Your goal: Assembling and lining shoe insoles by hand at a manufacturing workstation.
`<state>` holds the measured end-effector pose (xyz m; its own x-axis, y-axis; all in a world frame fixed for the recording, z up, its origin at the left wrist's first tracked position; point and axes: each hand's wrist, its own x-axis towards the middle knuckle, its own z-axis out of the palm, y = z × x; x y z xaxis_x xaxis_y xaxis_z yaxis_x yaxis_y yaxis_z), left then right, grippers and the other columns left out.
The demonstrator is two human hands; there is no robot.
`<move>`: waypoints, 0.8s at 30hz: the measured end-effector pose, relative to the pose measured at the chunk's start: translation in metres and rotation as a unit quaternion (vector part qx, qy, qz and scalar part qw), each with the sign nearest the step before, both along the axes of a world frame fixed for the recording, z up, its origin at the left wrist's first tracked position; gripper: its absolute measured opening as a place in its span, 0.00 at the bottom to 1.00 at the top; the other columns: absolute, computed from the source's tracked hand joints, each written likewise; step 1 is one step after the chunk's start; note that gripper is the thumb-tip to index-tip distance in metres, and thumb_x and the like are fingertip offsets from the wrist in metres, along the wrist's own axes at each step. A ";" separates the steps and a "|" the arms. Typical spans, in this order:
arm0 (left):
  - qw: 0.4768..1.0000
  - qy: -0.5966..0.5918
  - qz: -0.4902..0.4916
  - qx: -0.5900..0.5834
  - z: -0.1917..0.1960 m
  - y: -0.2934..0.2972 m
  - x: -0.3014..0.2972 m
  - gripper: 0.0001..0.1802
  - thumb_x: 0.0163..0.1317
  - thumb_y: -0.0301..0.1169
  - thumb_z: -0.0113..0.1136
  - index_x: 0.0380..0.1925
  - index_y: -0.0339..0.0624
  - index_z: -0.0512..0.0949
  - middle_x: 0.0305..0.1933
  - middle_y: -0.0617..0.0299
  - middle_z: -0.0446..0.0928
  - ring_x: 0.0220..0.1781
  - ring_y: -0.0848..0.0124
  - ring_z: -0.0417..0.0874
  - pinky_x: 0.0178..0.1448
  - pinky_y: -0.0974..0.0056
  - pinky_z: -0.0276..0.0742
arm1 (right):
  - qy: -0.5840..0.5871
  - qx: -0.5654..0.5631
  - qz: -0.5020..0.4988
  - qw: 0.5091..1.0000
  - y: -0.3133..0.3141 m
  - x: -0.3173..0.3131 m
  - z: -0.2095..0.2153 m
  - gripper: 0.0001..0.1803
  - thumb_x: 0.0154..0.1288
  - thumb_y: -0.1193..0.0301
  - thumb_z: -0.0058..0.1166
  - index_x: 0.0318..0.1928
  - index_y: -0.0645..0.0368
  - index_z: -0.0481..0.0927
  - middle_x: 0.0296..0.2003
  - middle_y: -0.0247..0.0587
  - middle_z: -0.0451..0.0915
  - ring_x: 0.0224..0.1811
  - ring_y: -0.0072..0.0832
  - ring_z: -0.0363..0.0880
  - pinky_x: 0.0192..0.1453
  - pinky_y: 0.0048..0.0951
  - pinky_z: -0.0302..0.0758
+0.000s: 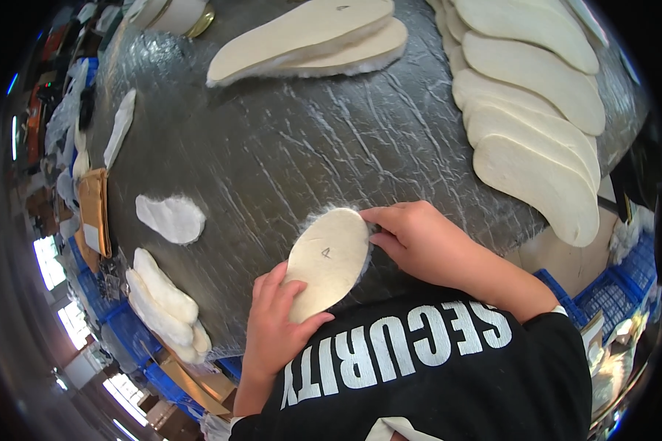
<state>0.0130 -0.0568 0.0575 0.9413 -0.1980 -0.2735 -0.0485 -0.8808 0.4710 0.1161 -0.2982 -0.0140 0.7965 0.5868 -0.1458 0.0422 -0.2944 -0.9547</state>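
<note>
Close to my body, a cream insole [331, 268] with white fluff along its rim lies tilted, its plain side up with a pen mark on it. My left hand [273, 320] grips its lower end, fingertips on top and thumb at the near edge. At the upper right edge, my right hand [426, 242] pinches the rim between thumb and forefinger. Whatever is under the insole is hidden.
A dark, wrinkled sheet covers the table [272, 140]. Overlapping insoles [537, 110] line its right side, with a fleece-edged pair [309, 40] at the far side. Fluffy insoles [165, 305] lie at left, near a single one [171, 219]. Blue crates [614, 294] stand right.
</note>
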 end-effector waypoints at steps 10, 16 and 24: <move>0.999 -0.030 -0.023 -0.002 -0.002 -0.006 0.001 0.33 0.40 0.39 0.79 0.44 0.34 0.76 0.63 0.43 0.69 0.57 0.46 0.73 0.59 0.50 0.74 | -0.187 -0.154 0.044 0.969 -0.001 0.005 0.026 0.44 0.43 0.69 0.73 0.65 0.56 0.70 0.52 0.49 0.77 0.51 0.46 0.78 0.49 0.41 0.78; 0.997 -0.021 -0.056 -0.046 0.005 -0.008 0.010 0.36 0.39 0.39 0.78 0.48 0.33 0.75 0.65 0.43 0.67 0.58 0.47 0.73 0.62 0.51 0.73 | -0.265 -0.062 0.205 0.940 0.018 0.008 0.021 0.56 0.34 0.69 0.75 0.70 0.50 0.64 0.63 0.46 0.69 0.68 0.46 0.66 0.70 0.51 0.61; 0.985 0.024 0.128 -0.116 0.022 0.046 -0.015 0.29 0.49 0.19 0.68 0.54 0.33 0.73 0.58 0.49 0.72 0.54 0.61 0.79 0.57 0.62 0.77 | -0.266 -0.150 0.179 0.935 0.014 0.006 0.027 0.52 0.36 0.67 0.75 0.68 0.56 0.67 0.63 0.46 0.70 0.68 0.46 0.65 0.70 0.53 0.61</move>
